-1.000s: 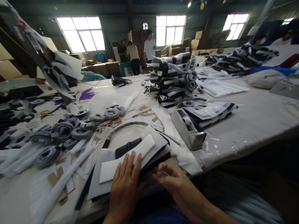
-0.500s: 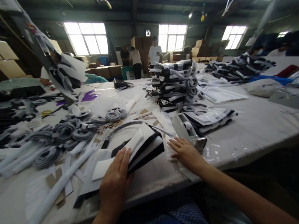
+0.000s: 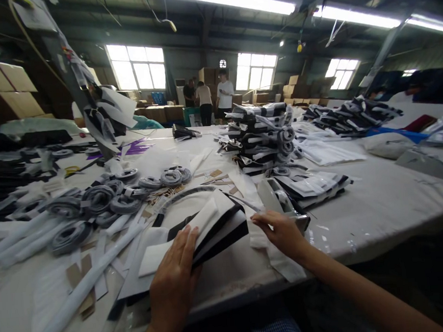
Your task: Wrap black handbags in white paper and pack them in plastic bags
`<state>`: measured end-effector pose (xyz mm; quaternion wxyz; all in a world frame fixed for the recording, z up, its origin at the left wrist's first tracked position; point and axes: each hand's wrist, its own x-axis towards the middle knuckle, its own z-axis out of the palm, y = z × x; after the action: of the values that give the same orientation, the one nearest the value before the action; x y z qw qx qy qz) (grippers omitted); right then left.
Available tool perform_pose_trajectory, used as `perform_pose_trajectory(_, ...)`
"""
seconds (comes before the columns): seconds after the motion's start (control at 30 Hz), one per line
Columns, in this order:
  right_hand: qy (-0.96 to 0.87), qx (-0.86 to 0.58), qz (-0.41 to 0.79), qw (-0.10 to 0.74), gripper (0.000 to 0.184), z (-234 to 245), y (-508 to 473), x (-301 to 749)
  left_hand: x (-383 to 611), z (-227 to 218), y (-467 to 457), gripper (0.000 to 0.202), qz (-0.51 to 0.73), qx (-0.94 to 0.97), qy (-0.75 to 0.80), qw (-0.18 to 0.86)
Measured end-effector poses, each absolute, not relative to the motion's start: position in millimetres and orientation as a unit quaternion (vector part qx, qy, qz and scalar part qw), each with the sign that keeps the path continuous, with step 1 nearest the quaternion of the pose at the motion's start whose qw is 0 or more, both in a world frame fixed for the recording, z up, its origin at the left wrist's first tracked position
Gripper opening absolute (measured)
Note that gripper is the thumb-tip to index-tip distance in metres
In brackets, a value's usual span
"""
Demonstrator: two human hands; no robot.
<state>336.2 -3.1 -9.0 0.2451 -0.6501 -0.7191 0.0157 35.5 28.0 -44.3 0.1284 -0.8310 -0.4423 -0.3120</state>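
Note:
My left hand lies flat with fingers stretched out on a folded black-and-white fabric bundle near the table's front edge, pressing its white top flap down. My right hand sits to the right of the bundle, right by the grey tape dispenser. Its fingers are curled in a pinch beside a white strip; whether anything is between them I cannot make out.
Several grey coiled rolls and long white strips lie at the left. A tall stack of black-and-white folded pieces stands behind the dispenser, and another pile at the far right. People stand by cardboard boxes at the back.
My right hand left the bundle's front edge, moved right to the tape dispenser and now pinches there. My left hand stayed on the bundle. The camera tilted upward.

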Motion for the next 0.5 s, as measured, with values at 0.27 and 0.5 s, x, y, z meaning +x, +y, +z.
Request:
perform_pose_trajectory(0.27,-0.74,-0.584,0.227,0.246,0.031,-15,-49,292,34,-41,28,0.071,-0.322,-0.825,-0.451,0.113)
perform_pose_trajectory(0.5,-0.705,-0.686,0.067,0.17,0.081,-75,-23,262,37,-41,28,0.07,-0.336,-0.823,-0.444,0.11)
